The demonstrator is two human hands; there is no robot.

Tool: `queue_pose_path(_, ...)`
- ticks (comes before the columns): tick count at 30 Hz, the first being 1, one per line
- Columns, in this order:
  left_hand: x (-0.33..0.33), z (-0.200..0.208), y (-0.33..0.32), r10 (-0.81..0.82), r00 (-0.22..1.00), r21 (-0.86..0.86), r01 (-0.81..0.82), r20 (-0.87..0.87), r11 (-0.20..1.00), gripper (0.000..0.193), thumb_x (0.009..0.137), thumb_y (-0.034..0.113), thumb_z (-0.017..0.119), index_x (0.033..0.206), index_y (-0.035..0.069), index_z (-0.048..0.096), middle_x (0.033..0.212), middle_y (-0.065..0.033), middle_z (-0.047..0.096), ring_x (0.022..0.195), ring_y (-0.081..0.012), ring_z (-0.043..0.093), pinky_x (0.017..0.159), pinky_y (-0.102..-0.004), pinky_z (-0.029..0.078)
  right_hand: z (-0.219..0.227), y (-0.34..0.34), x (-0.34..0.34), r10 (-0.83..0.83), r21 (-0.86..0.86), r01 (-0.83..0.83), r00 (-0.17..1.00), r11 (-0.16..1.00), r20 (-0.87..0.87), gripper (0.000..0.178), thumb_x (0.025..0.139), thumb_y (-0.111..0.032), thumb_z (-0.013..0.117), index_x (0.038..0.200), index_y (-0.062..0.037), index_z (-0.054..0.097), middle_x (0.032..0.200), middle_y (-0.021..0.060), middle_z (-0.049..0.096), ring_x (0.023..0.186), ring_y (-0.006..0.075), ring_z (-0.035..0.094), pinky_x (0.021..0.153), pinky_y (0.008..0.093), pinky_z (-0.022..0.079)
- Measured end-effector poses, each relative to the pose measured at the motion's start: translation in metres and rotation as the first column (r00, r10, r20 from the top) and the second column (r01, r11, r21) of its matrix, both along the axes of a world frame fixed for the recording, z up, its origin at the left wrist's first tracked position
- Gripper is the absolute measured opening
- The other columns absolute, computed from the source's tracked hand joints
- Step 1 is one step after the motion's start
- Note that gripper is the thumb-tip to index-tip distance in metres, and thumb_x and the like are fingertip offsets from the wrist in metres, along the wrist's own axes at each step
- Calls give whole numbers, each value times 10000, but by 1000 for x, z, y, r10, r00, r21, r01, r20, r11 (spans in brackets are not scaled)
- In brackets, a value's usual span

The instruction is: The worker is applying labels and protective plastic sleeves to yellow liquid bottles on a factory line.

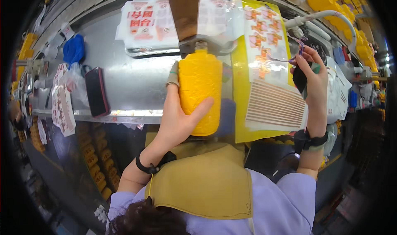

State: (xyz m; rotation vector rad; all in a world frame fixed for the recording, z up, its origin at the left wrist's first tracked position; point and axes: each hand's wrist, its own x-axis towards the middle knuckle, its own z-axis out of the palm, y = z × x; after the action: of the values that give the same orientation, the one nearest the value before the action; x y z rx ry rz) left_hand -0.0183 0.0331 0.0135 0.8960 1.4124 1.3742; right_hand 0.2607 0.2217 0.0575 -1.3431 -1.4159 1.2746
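A yellow bottle (pixel 201 90) with an embossed surface and a narrow neck stands upright in front of me. My left hand (pixel 180 115) is wrapped round its left side and lower part, the thumb lying across the front. A ring and a green band show on its fingers. Off to the right, my right hand (pixel 312 71) is raised, with thumb and fingers pinching a thin purple twisted cord (pixel 301 51). A dark flat piece (pixel 301 78) lies against that palm; its kind I cannot make out. Beneath is a sheet of thin brown strips (pixel 276 106).
Printed sticker sheets (pixel 144 22) lie on a tray at the back, and another sheet (pixel 264 36) rests on yellow film (pixel 240 90). A brown upright post (pixel 182 11) stands behind the bottle. Left lie a phone (pixel 96 92) and blue bag (pixel 74 49); a white pipe (pixel 326 15) curves right.
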Motion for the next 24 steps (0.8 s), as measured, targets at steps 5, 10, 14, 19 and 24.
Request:
queue_pose_path(5, -4, 0, -1, -40, 999, 72, 38, 25, 997, 805, 920, 85, 735, 1551, -36, 250, 1420, -172, 524, 1286, -230, 571, 1081, -382, 470, -2, -32, -34, -5, -55, -4, 987, 999, -159, 386, 921, -21, 745, 1287, 29, 634, 1096, 105, 662, 891, 154, 702, 723, 281, 601)
queue_pose_path(10, -7, -1, 2, -50, 997, 61, 46, 60, 997, 743, 910, 90, 749, 1505, -42, 324, 1390, -168, 548, 1286, -222, 574, 1080, -379, 471, 5, -45, -52, 35, -3, -35, 995, 999, -97, 459, 889, -7, 770, 1319, 26, 614, 1124, 113, 667, 869, 152, 702, 750, 264, 575)
queue_pose_path(14, -5, 0, 2, -24, 998, 87, 19, 66, 996, 743, 891, 96, 770, 1487, -46, 351, 1375, -172, 561, 1272, -228, 592, 1066, -376, 481, 13, -52, -65, 85, 65, -80, 994, 995, -75, 511, 882, 29, 742, 1357, 53, 555, 1123, 116, 652, 879, 164, 664, 786, 266, 528)
queue_pose_path(19, -4, -1, 3, 1, 996, -20, -3, -95, 1000, 963, 862, 113, 816, 1593, -24, 205, 1483, -181, 466, 1340, -274, 529, 1126, -416, 438, 24, -55, -79, 86, 82, -80, 993, 993, -80, 527, 878, 29, 742, 1367, 46, 547, 1153, 118, 643, 897, 159, 662, 806, 267, 531)
queue_pose_path(24, 0, -2, 8, 49, 868, 60, -23, -494, 998, 1103, 777, 215, 904, 1589, -32, 200, 1425, -200, 475, 1283, -297, 533, 1065, -414, 453, 27, -53, -99, 139, 119, -130, 988, 984, -74, 493, 852, 17, 784, 1312, 16, 607, 1113, 76, 671, 939, 111, 669, 845, 238, 531)
